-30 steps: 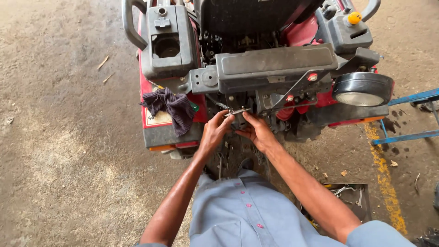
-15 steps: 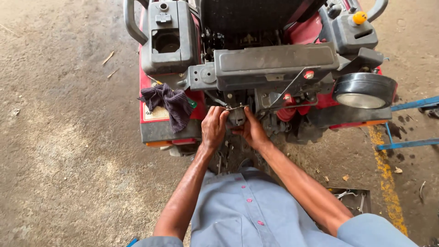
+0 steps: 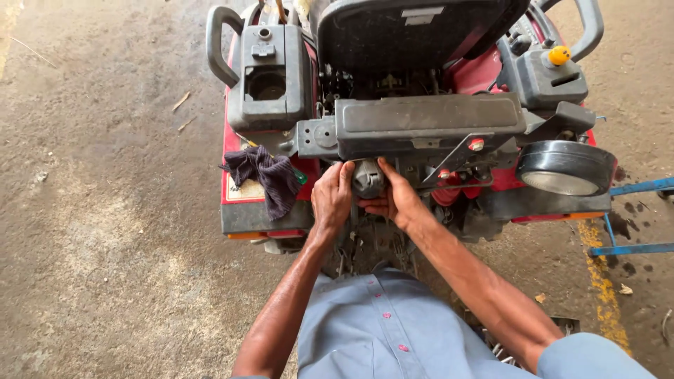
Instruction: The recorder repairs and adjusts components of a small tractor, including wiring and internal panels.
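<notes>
On stained concrete floor (image 3: 105, 231), both hands' fingers (image 3: 335, 184) clasp a grey part (image 3: 367, 179) under the red machine (image 3: 239, 203)

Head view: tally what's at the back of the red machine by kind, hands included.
Hands: 2, left and right, around a grey round part
Grey round part: 1
Dark rag: 1
Yellow knob: 1
Round lamp: 1
Total: 6

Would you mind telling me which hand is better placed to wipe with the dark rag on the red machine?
Probably the left. The left hand is beside the dark rag draped on the red machine, while the right hand sits farther away, cupping the small grey part between both hands.
</notes>
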